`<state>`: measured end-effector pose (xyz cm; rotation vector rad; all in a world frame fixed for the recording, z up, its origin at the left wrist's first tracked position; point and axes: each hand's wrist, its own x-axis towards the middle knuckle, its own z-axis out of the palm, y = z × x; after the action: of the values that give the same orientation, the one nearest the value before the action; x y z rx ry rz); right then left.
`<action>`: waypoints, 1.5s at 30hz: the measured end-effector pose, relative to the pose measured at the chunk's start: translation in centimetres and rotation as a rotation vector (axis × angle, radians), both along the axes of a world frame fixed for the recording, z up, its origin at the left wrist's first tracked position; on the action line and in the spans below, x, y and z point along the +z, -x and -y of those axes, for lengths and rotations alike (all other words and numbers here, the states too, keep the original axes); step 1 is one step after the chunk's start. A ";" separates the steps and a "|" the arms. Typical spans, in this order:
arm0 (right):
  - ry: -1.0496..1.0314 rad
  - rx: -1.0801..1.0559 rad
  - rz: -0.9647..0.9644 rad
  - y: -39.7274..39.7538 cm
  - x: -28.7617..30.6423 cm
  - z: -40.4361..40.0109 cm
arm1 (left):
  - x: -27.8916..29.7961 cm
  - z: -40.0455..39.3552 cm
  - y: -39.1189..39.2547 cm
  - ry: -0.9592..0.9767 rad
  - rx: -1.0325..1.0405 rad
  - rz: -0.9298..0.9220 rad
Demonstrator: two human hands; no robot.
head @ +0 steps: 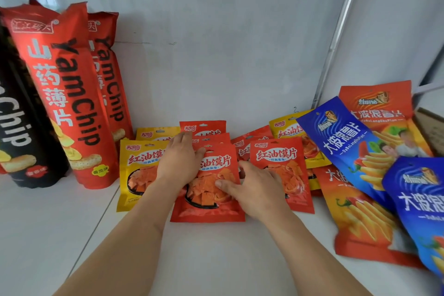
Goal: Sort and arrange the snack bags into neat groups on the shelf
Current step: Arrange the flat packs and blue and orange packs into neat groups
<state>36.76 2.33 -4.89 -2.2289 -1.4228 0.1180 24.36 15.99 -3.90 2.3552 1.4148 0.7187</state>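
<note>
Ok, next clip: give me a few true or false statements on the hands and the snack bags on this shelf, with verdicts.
1. Both hands rest on the small red foil snack bag at the front centre. True: left hand, right hand.
2. The tall red YamChip bags lie flat on the white shelf. False: they stand upright at the left.
3. A small yellow foil snack bag sits left of the held red one. True.
4. The blue ridged-chip bags are at the left. False: they are at the right, overlapping orange ones.
5. The black YamChip bag stands at the far right. False: far left.
</note>
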 end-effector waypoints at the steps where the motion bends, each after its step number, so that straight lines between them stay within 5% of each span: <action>1: -0.018 -0.011 0.004 -0.1 0.2 0.3 | 0.3 0.0 0.1 -0.027 0.007 -0.013; 14: -0.244 -0.180 0.036 -4.4 0.9 6.6 | 2.7 3.5 -2.7 -0.221 -0.059 0.035; 23: -0.303 -0.174 0.057 -7.0 0.5 10.7 | 2.4 7.9 -7.0 -0.187 -0.158 0.123; 29: -0.226 -0.108 0.027 -8.1 0.4 9.8 | 1.8 10.6 -9.7 0.018 -0.131 0.246; 35: -0.087 -0.200 0.103 -8.7 0.3 8.5 | 2.4 11.4 -12.0 0.470 0.062 0.567; 45: -0.061 -0.187 0.108 -9.7 -1.1 7.9 | 1.0 8.1 -15.5 0.730 0.236 0.700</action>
<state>46.43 -5.53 -6.00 -2.3343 -1.2463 -0.1081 39.83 7.87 -2.87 1.2294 1.3170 0.7960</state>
